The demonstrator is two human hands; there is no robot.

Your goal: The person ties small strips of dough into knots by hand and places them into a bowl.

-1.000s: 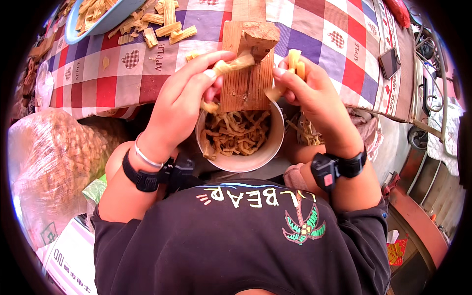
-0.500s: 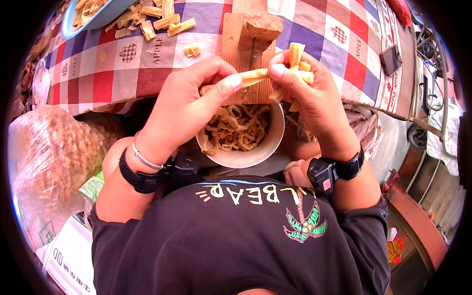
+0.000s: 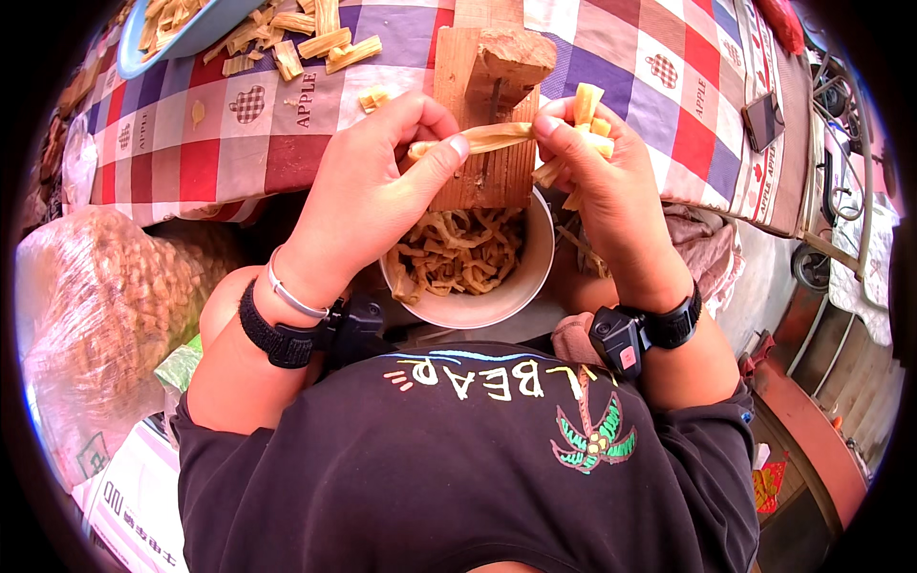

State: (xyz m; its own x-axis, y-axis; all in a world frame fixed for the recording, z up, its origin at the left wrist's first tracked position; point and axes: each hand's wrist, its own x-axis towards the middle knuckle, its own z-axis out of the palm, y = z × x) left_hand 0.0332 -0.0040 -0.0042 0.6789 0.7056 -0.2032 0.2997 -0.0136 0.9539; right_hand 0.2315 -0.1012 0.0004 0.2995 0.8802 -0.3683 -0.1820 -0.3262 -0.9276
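At upper centre, the half-closed left hand (image 3: 371, 186) and right hand (image 3: 611, 172) pinch a long, pale-yellow fibrous strip (image 3: 501, 137); the right also clutches short yellow pieces (image 3: 586, 100).

Bright light falls on my left hand (image 3: 368, 191) and right hand (image 3: 616, 181), both fairly sharp. Glare whitens the left side of the plastic bag (image 3: 105, 296), while the gap under the tablecloth (image 3: 611, 62) lies in deep shadow. The lens bows the tablecloth's edges, and my view's corners are black.
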